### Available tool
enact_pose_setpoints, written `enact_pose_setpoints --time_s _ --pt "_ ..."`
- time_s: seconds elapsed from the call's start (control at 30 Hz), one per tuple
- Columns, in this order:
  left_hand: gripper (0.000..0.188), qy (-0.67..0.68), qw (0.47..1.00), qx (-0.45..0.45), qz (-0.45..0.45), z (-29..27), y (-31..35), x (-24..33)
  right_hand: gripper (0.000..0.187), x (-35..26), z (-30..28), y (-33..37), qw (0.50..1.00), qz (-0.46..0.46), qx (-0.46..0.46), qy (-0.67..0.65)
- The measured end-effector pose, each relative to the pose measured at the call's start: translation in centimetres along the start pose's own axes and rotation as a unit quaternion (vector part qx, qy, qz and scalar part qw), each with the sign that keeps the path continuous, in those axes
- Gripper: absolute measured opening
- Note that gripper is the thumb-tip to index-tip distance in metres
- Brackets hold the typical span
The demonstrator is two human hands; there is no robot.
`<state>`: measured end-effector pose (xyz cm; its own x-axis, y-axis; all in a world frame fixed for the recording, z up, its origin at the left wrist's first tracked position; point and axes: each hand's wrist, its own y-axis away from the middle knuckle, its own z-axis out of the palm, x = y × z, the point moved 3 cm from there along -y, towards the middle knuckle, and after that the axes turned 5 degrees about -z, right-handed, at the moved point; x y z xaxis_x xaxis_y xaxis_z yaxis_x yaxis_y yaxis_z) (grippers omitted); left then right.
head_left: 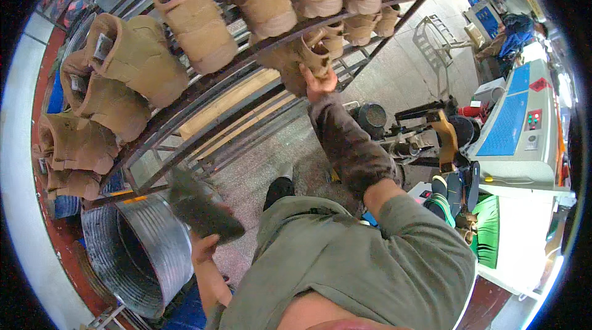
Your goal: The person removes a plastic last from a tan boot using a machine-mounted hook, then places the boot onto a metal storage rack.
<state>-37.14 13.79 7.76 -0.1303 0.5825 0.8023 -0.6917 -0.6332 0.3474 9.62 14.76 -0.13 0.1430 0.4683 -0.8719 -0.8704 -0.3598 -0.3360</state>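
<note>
My right hand (322, 83) reaches to the lower level of the rack, its fingers closed round a tan boot (290, 65) beside other tan boots there. Low on the left, my left hand (203, 248) grips a dark grey-green, boot-shaped thing (213, 213). Motion blurs its far end, so its exact kind does not show. It is held over the floor, near the rim of a ribbed metal tub (166, 250). On the rack's top stands a row of tan boots (200, 25), with more of them (132, 59) at its left end.
The dark metal rack (259, 52) curves across in front of me. To the right stand a machine with a round motor (372, 119) and a white-and-blue cabinet (518, 126) with buttons. Insoles (453, 191) and green pieces (487, 228) lie by a white table (524, 237).
</note>
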Motion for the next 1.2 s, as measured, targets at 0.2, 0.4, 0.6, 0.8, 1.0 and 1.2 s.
enact_pose_setpoints --time_s 0.2,0.4,0.6,0.8,1.0,1.2 --pt "0.063 0.093 0.903 0.342 0.243 -14.1 9.3 5.4 0.050 7.7 0.5 -7.3 0.926 -0.273 0.082 0.249" --pt "0.041 0.045 0.756 0.517 0.399 -26.1 4.7 7.9 0.066 2.1 -0.3 -4.2 0.903 -0.088 -0.028 0.420" --pt "0.009 -0.203 0.945 0.123 0.227 0.5 -14.7 -3.9 0.060 -6.7 -10.2 9.1 0.912 0.040 -0.182 0.366" --pt "0.034 -0.481 0.756 -0.437 0.074 21.6 -15.0 -15.6 0.039 -20.3 -26.9 21.9 0.890 0.105 0.000 0.443" --pt "0.041 -0.602 0.585 -0.530 -0.118 22.9 -15.9 -27.5 0.034 -37.9 -44.6 43.6 0.720 -0.016 0.502 0.479" --pt "0.040 -0.760 0.335 -0.534 -0.160 27.6 -12.7 -33.2 0.035 -45.1 -51.0 75.5 0.319 0.074 0.784 0.528"
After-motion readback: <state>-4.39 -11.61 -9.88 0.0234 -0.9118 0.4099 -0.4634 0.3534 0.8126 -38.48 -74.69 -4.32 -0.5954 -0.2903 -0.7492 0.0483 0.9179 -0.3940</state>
